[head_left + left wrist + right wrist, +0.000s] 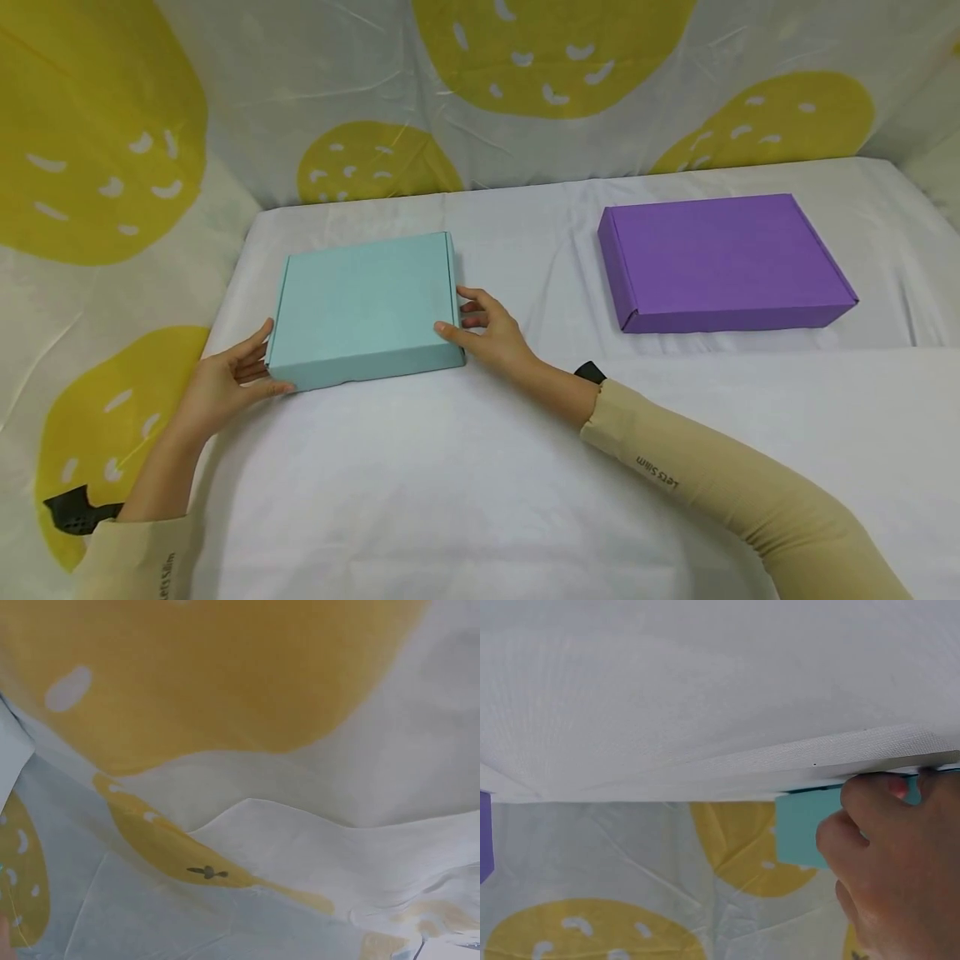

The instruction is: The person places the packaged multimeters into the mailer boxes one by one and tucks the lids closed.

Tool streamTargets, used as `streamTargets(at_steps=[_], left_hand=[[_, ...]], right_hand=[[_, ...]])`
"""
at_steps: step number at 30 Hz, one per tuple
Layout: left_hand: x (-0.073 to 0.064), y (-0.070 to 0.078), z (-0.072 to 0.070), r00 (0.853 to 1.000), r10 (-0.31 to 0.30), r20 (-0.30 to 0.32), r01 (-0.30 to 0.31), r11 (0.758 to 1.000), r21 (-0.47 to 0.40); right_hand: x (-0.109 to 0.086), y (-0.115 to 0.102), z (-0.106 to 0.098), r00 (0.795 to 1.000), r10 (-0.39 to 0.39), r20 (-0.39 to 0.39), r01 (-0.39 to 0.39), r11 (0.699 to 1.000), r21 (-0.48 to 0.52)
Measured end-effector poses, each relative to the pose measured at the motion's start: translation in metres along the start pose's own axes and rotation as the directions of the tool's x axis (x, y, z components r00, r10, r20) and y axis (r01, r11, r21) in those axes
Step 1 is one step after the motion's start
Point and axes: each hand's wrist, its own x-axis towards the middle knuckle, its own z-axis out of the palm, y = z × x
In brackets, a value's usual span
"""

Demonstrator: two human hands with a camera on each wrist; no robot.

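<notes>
A light teal cardboard box [360,304], its lid closed, lies flat on the left part of the white-covered table. My left hand [221,383] grips its near left corner, thumb along the front face and fingers against the left side. At the right side, my right hand [491,333] holds the box, thumb by the near right corner and fingers behind it along that side. In the right wrist view, the curled fingers of the right hand [892,855] overlap the teal box [802,829]. The left wrist view shows mostly patterned cloth.
A closed purple box [727,262] lies at the right rear of the table, apart from the teal one. White cloth [465,483] covers the table. Behind and to the left hangs a white curtain [255,92] with large yellow shapes.
</notes>
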Motion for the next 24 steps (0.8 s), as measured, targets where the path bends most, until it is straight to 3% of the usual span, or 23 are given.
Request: streamTargets(at_steps=[15,24], left_hand=[[0.0013,-0.0060,0.0076,0.998,-0.003,-0.064,-0.005,0.993,-0.122],[0.0029,-0.0053,0.0084,0.994,-0.045,-0.097,0.033,0.992,-0.123]], right_hand=[[-0.0012,-0.0035,-0.0003,0.999,-0.009,0.037,0.010,0.999,-0.032],[0.0007,-0.0062,-0.0016,0.999,0.009,0.052,-0.007,0.999,-0.046]])
